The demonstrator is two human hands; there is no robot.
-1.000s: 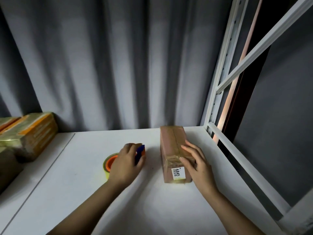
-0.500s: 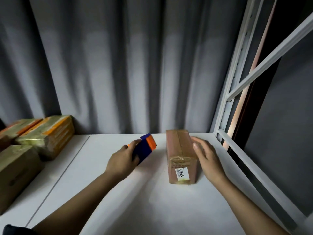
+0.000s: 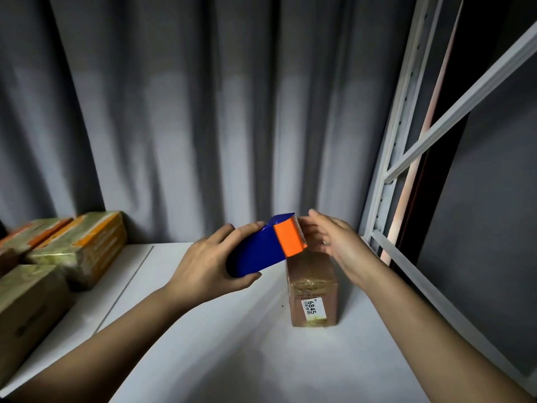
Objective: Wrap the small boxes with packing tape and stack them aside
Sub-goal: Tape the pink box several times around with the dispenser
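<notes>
The left hand (image 3: 203, 266) grips a blue tape dispenser (image 3: 261, 251) around its rounded body, fingers curled over the top and thumb underneath. The dispenser is held in the air, tilted up toward the right, with its orange cutter head (image 3: 289, 238) and serrated blade just above the far end of a small brown box (image 3: 312, 289).

The right hand (image 3: 334, 242) is beside the cutter head, fingers extended and loosely spread, palm turned toward the blade. Its fingertips are close to the serrated edge. Whether they pinch the end of the tape cannot be told, as no tape strip is clearly visible between hand and blade. The hand hovers over the rear part of the box, hiding that end.

The box lies flat on the white bench (image 3: 232, 359), lengthwise away from the person, right of centre. Its surface is glossy with tape already on it, and the near end bears a white label (image 3: 312, 308) printed 6845 with a barcode.

At the left edge of the bench lie several other wrapped boxes (image 3: 78, 245), some with orange stripes, well apart from the small box. A larger brown carton (image 3: 26, 309) lies nearer the person. Grey curtains (image 3: 189, 112) hang behind the bench, and a white metal rack frame (image 3: 392, 170) stands to the right.
</notes>
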